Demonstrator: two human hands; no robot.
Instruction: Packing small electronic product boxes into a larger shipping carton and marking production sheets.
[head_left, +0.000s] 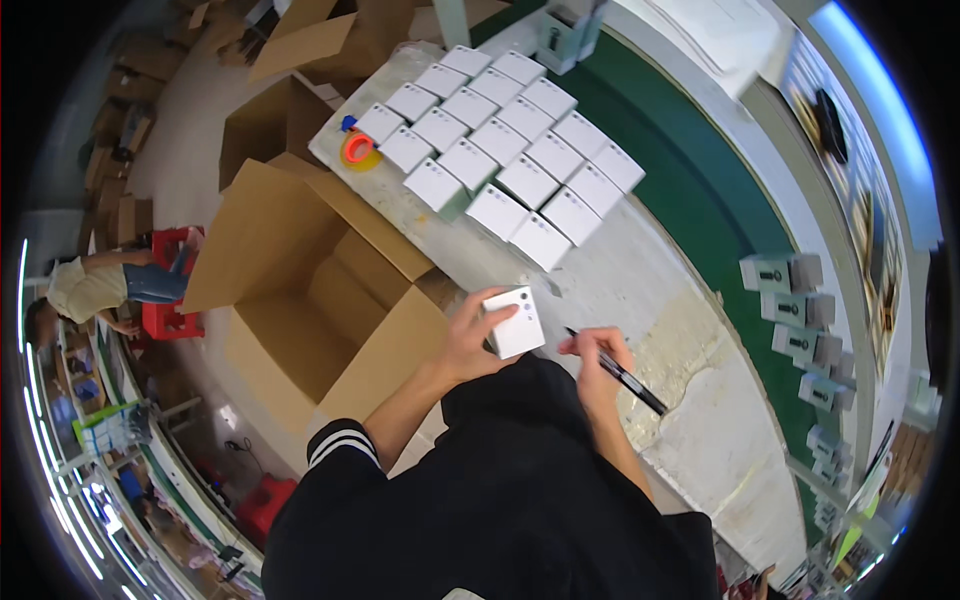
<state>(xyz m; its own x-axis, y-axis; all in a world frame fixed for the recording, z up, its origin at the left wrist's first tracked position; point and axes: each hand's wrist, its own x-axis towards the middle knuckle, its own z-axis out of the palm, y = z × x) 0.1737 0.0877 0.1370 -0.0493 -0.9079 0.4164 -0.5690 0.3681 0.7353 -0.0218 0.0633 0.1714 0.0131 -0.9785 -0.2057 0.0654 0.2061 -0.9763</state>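
Observation:
A small white box (518, 327) with dark dots on its upper face is gripped in my left hand (474, 335), near the table's edge. My right hand (598, 362) is closed round a black marker pen (630, 381); its dark tip points toward the box, a short gap away. Beyond my hands, many like white boxes (527, 182) stand close together in rows on the worktable (690, 345).
An open cardboard carton (315, 290) stands left of the table, with more cartons behind it. Rolls of tape (358, 150) lie at the table's left corner. Grey-white boxes (790, 308) line a green conveyor (700, 180) on the right. A person (120, 280) is at far left.

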